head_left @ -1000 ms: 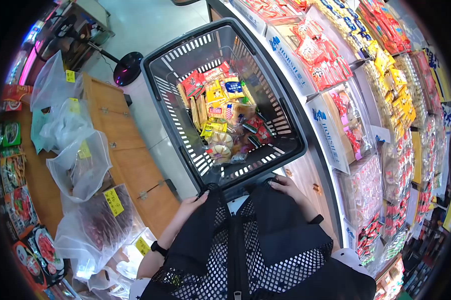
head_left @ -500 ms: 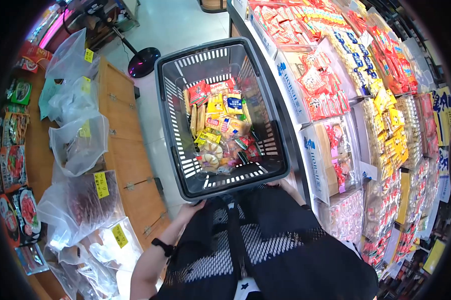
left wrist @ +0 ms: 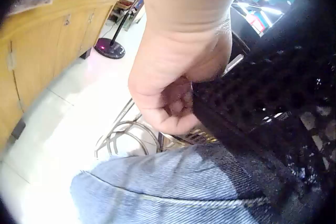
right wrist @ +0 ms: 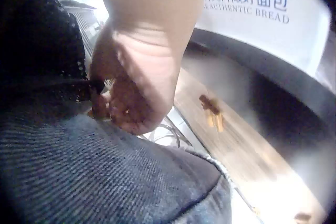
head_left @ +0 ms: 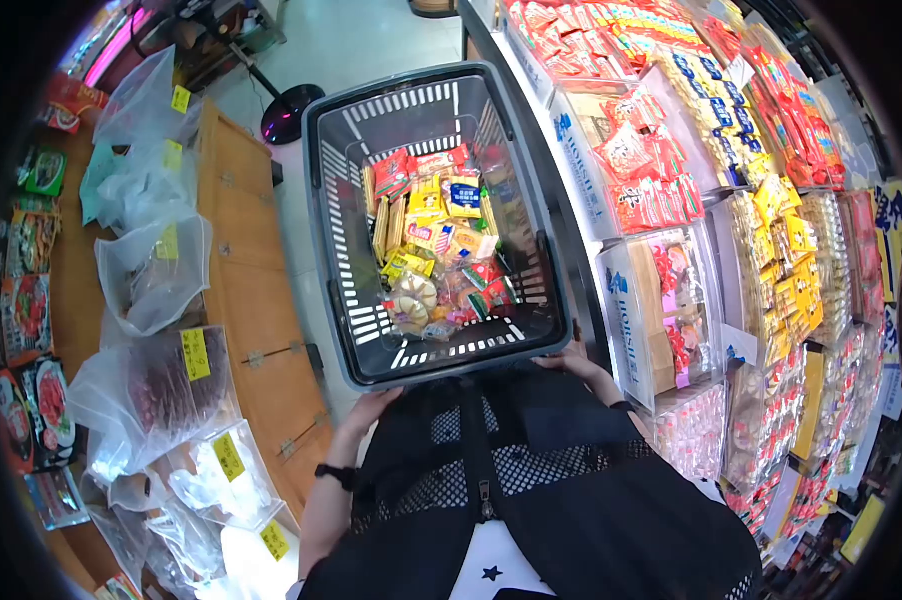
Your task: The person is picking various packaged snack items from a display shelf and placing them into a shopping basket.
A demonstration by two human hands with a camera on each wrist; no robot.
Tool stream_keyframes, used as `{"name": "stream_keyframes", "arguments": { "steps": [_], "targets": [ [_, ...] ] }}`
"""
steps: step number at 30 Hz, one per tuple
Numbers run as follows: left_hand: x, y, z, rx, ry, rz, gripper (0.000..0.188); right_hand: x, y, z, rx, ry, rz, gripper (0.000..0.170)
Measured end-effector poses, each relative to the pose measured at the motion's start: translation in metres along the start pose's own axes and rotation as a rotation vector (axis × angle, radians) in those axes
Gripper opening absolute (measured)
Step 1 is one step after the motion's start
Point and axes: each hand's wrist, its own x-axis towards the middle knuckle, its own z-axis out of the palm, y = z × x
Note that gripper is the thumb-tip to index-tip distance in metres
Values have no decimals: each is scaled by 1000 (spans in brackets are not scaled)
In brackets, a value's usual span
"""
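A grey slatted basket (head_left: pixel 346 290) stands in front of the person, with several packaged snacks (head_left: pixel 429 215) inside. At its near edge, left of the black mesh garment (head_left: pixel 541 480), is the left hand (head_left: pixel 373 405). The right hand (head_left: pixel 568 358) is at the near right corner. In the left wrist view the left hand (left wrist: pixel 170 92) has its fingers curled beside the dark garment, over denim. The right wrist view shows the right hand (right wrist: pixel 134 90) curled likewise; what lies inside the fingers is hidden there.
Wooden cabinets (head_left: pixel 256 300) bearing plastic bags (head_left: pixel 156 270) run along the left. On the right, a shelf display holds red packets (head_left: pixel 636 150) and yellow packets (head_left: pixel 791 260). Beyond the basket's far left corner stands a round black base (head_left: pixel 291 113) on the floor.
The basket first shifts down in view, while the side displays slide past. Over the last half second it moves slightly left and up. Both hands stay at its near edge.
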Motion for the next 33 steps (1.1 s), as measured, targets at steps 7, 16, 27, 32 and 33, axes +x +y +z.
{"name": "stream_keyframes", "arguments": {
  "steps": [7, 16, 27, 32, 33],
  "targets": [
    [-70, 48, -30, 136, 63, -20, 35, -65, -30, -15, -774, 439, -337, 41],
    [-113, 243, -5, 277, -147, 430, 19, -130, -198, 4, -516, 105, -579, 32],
    [61, 304, 10, 502, -103, 586, 34, 16, -280, 36, -697, 365, -522, 37],
    [156, 248, 22, 626, -94, 383, 39, 115, -256, 36, -666, 364, -246, 42],
    [161, 246, 26, 621, -76, 339, 39, 130, -256, 35, -666, 368, -242, 42]
  ]
}}
